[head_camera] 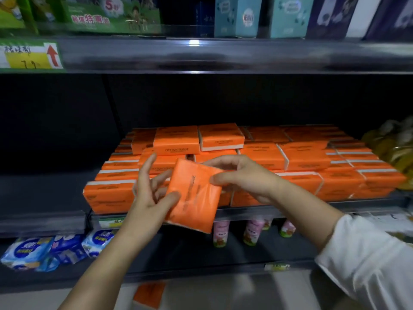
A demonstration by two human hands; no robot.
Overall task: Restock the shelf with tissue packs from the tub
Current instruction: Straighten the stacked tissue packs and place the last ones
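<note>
I saw thin plastic film on the tissue pack (192, 198), smooth, faintly creased, softly shiny, the same wrap on the stacked packs (301, 157), glossy clear plastic on the shelf rail (201, 54), matt painted back panel (201, 99), white cloth on the sleeve (368, 265)

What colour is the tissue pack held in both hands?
Orange with dark lettering: the soft rectangular tissue pack shows best in the head view.
</note>
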